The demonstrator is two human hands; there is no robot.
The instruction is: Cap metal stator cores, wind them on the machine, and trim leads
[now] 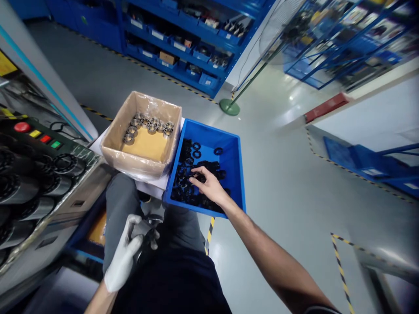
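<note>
My left hand (129, 244), in a white glove, is closed around a grey metal cylindrical part (142, 228) above my lap. Dark pieces by its fingertips are hard to make out. My bare right hand (209, 185) reaches down into a blue bin (241, 174). Its thumb and forefinger are curved and apart, over a heap of black rings (183, 192). Dark rings show between these fingers; a firm hold on any of them is not visible. One loose black ring (218, 151) lies on the bin's floor beyond the hand.
Left of the bin, a plastic-lined cardboard box (111, 155) holds several metal rings (152, 128) on a yellowish sheet. Further left stand a control panel (39, 135) and large metal cylinders (19, 187). A green fan base (229, 107) and blue shelving (183, 52) stand ahead.
</note>
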